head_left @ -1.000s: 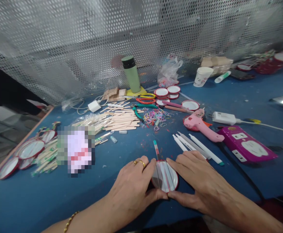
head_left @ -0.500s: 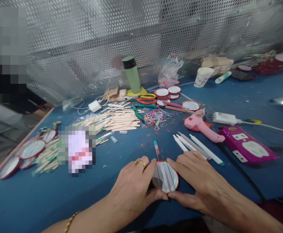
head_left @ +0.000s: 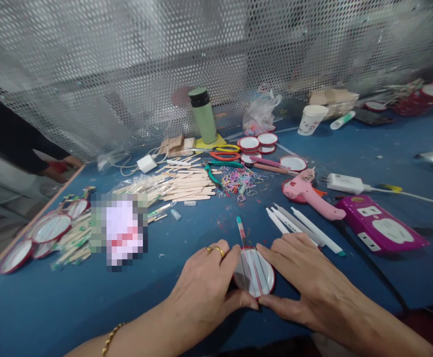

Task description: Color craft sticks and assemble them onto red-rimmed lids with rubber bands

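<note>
A round white disc with a red rim [head_left: 255, 272] lies low over the blue table between my hands, thin lines running across its face. From its far edge sticks out a narrow stick with a teal tip [head_left: 239, 225]. My left hand [head_left: 209, 277], wearing a gold ring, grips the disc's left side with fingers at the far rim and thumb at the near rim. On the opposite side, my right hand [head_left: 298, 272] holds the rim the same way. Several white marker pens [head_left: 301, 225] lie just beyond my right hand.
A pink glue gun [head_left: 307, 191] and a purple power strip [head_left: 382, 223] stand at right. Wooden sticks [head_left: 190, 183], colourful rubber bands [head_left: 239, 181], teal-handled pliers [head_left: 212, 174] and scissors [head_left: 226, 148] lie ahead. More red-rimmed discs [head_left: 51, 229] are at left; a green bottle [head_left: 204, 119] stands behind.
</note>
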Demonstrator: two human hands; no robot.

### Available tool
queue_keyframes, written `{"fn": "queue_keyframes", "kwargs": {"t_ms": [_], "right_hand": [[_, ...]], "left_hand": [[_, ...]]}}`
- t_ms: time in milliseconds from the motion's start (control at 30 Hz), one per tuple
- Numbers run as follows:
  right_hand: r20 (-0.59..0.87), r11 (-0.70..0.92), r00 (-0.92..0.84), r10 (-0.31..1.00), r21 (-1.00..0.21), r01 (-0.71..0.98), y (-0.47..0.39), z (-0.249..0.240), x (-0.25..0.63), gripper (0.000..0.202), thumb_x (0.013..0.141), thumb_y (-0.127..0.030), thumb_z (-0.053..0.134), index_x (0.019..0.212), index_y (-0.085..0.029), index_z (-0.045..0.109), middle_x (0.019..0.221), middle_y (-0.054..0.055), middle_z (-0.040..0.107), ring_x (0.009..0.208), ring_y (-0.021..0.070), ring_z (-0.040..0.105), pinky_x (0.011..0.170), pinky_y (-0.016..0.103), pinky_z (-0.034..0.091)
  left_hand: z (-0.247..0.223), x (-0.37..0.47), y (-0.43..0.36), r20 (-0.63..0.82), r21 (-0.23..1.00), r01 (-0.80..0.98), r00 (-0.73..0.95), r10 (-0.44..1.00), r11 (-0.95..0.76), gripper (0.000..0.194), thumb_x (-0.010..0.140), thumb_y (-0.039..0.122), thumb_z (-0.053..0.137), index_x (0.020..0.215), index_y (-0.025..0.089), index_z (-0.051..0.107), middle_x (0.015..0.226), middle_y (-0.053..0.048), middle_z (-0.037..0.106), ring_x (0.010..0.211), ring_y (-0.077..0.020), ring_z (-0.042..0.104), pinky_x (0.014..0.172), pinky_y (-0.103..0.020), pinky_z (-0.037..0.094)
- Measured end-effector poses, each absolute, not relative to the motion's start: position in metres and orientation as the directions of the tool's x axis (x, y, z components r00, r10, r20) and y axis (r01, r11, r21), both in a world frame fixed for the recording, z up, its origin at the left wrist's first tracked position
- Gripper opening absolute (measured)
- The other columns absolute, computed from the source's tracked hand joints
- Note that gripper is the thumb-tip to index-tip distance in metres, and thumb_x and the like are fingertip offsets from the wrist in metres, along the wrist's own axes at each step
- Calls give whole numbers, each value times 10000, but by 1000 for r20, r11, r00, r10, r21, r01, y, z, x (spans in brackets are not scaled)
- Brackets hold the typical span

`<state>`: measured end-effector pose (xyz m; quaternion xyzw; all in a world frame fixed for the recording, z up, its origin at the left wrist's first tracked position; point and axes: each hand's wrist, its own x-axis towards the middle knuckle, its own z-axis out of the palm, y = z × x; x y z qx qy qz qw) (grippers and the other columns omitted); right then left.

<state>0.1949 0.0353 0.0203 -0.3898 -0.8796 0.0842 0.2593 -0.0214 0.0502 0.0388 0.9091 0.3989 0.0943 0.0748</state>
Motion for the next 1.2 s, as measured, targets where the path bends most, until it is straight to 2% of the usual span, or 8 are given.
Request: {"fn": "queue_keyframes", "kwargs": {"t_ms": [467,800,1000,1200], "right_hand": [[396,678,-554,732,-348,648,35,17,196,386,823,-372,694,1113,-138,597,898,75,623,824,235,549,782,393,411],[414,685,-553,723,-324,653,35,17,195,367,841,-379,666,1108,-138,598,886,76,624,809,233,555,776,393,421],[402,693,-572,715,-305,653,35,19,195,339,863,-388,627,1097,-143,608,870,74,619,796,225,554,759,386,429],[396,694,-576,715,-300,655,35,22,196,355,866,-391,628,1112,-135,607,865,78,623,787,222,554,745,386,432]], "left_hand": [[40,-21,50,100,208,717,661,743,-666,601,647,607,746,997,144,588,890,-65,648,766,-229,659,649,-356,567],[37,-22,50,139,207,701,669,730,-682,649,672,632,705,1052,123,573,916,-85,645,781,-239,658,657,-377,573],[38,-22,51,98,226,709,665,740,-668,622,708,648,662,1059,144,566,914,-73,638,793,-228,654,667,-367,566],[39,-20,51,70,243,724,651,756,-646,610,685,634,697,1032,150,565,908,-67,638,781,-229,648,660,-366,558]]}}
